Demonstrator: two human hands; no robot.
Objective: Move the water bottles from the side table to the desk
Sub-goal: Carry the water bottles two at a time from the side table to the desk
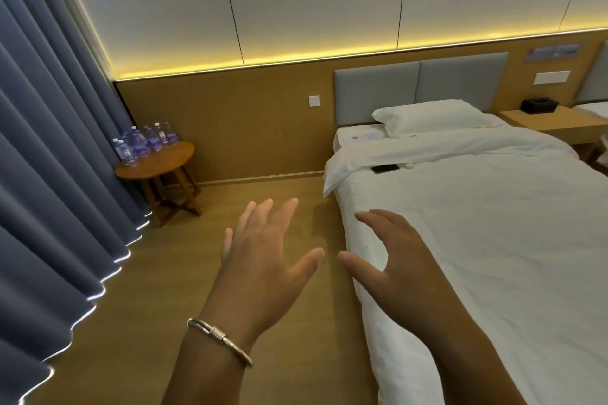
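Note:
Several clear water bottles (pixel 144 142) with blue labels stand clustered on a round wooden side table (pixel 171 159) in the far left corner, beside the curtain. My left hand (pixel 263 256) hovers over the floor with fingers spread, a silver bracelet on its wrist. My right hand (pixel 394 260) is held out beside it at the bed's edge, fingers relaxed and spread. Both hands hold nothing and are well short of the table. No desk is in view.
A bed with white bedding (pixel 460 223) fills the right side, with a dark phone (pixel 385 169) lying on it. Blue curtains (pixel 49 174) hang along the left. A strip of wooden floor (pixel 263 191) runs between them toward the table. A nightstand (pixel 552 122) with a black box stands at far right.

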